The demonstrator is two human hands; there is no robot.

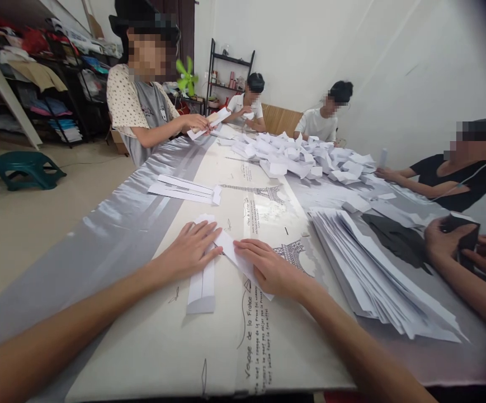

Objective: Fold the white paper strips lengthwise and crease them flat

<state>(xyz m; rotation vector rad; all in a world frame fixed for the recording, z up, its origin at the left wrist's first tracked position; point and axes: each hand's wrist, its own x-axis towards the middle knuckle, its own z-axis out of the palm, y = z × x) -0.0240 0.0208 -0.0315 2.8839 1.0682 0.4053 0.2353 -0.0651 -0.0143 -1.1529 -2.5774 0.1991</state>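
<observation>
- Two bare hands work over the table: the left hand lies flat, fingers slightly spread, on an upright-lying paper strip.
- The right hand presses its bunched fingertips on a slanting paper piece; its thumb is hidden, so I can't tell whether it pinches.
- Both papers lie on the cream tablecloth, meeting near the left fingertips, where the join is covered.
- I count four other people around the table, plus one more pair of hands at the right edge, holding something black and cut off from their owner.
- One stack of paper strips sits beside the right forearm, a narrow gap between them; overlapping defeats a count.
- One heap of folded papers spreads beyond, equally uncountable.
- Past the left hand lies one group of long strips.
- Printed lettering runs between the forearms toward the near table edge.
</observation>
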